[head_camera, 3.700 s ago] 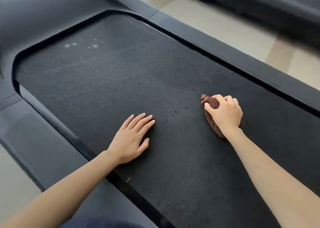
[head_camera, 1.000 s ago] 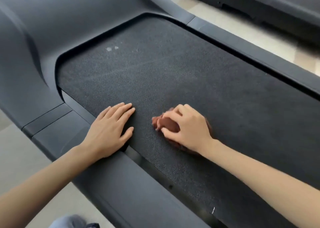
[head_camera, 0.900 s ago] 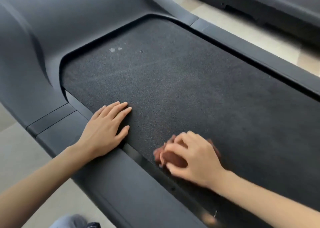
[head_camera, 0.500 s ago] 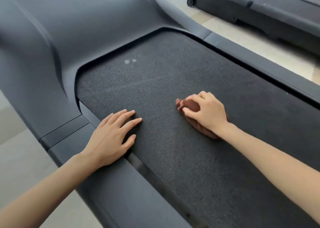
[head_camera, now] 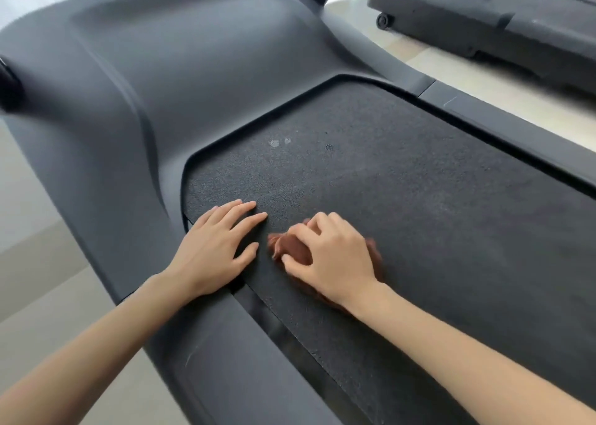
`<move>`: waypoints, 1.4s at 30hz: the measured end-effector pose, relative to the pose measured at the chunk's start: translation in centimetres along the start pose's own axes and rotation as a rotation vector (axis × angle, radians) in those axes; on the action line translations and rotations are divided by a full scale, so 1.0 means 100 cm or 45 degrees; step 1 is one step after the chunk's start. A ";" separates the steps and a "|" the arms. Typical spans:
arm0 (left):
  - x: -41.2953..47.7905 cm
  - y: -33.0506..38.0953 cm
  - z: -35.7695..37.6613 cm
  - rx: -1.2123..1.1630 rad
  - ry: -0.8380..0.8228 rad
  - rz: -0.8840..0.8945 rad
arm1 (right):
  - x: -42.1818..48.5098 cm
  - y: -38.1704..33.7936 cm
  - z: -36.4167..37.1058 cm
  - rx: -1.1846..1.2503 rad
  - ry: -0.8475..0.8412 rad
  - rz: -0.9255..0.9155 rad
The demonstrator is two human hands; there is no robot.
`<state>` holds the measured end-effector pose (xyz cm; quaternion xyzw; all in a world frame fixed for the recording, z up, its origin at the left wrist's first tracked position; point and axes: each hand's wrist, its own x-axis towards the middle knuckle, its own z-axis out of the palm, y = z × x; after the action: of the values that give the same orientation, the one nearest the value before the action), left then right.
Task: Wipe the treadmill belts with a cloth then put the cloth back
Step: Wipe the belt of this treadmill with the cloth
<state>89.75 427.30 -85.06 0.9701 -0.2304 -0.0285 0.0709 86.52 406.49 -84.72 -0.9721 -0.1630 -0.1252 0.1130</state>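
Gripping a bunched brown cloth point(head_camera: 292, 249) with curled fingers, the right hand point(head_camera: 332, 258) presses it onto the dark treadmill belt point(head_camera: 435, 205) near the belt's left edge, just beside the left hand point(head_camera: 216, 250). That left hand lies flat with fingers straight and slightly spread, its fingers on the belt and its heel on the grey side rail point(head_camera: 225, 360). Two pale spots point(head_camera: 279, 142) mark the belt farther up near the motor cover point(head_camera: 167, 79), and another treadmill point(head_camera: 500, 18) stands across the pale floor point(head_camera: 483, 98).
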 end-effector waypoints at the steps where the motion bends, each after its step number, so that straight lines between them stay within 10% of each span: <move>1: 0.004 -0.002 0.000 -0.004 -0.003 0.012 | -0.011 -0.011 -0.001 0.023 0.000 -0.042; 7: 0.032 -0.011 0.002 -0.006 0.011 0.128 | -0.035 0.006 -0.010 0.024 0.013 -0.146; 16: 0.054 -0.014 0.009 -0.059 0.049 0.341 | -0.017 0.148 -0.037 -0.305 0.106 0.979; 26: 0.058 -0.021 0.010 -0.068 0.058 0.367 | -0.038 -0.030 -0.007 -0.098 0.017 0.102; 42: 0.027 -0.101 -0.025 0.080 0.022 0.280 | 0.140 0.067 0.029 -0.250 0.062 0.648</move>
<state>96.86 435.34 -84.20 0.9409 -0.3357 -0.0052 0.0452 102.22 405.15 -84.77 -0.9848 0.1021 -0.1312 0.0499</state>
